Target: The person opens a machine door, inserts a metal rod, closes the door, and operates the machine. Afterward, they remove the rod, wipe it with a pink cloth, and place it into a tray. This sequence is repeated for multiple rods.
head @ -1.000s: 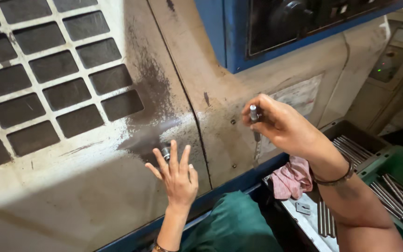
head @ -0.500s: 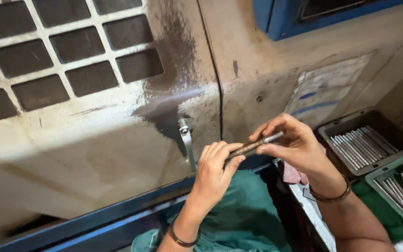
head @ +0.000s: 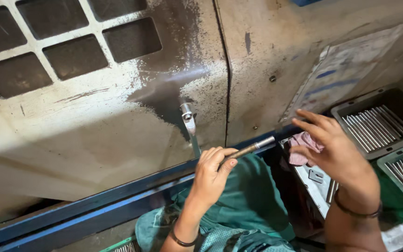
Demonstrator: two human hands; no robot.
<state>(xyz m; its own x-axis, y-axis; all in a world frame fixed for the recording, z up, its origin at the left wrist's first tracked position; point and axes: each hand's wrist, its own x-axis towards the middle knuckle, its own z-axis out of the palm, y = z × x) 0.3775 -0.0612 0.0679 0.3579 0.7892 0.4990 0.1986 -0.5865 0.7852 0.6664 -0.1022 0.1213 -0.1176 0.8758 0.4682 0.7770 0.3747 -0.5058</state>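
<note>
Beige machine panel (head: 94, 140), blue trim (head: 117, 198), pink rag (head: 304, 147).

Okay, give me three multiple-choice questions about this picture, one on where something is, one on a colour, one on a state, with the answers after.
1. Where is the pink rag?
A. beside the right hand
B. on the vent grid
C. in the left hand

2. What colour is the machine's lower rail?
A. red
B. blue
C. yellow

3. What is the left hand doing?
A. resting open
B. pressing the panel
C. gripping a metal rod

Answers: 1 A, the rag lies just beneath the right hand. 2 B, the rail is blue. 3 C, its fingers close around the rod's end.
</note>
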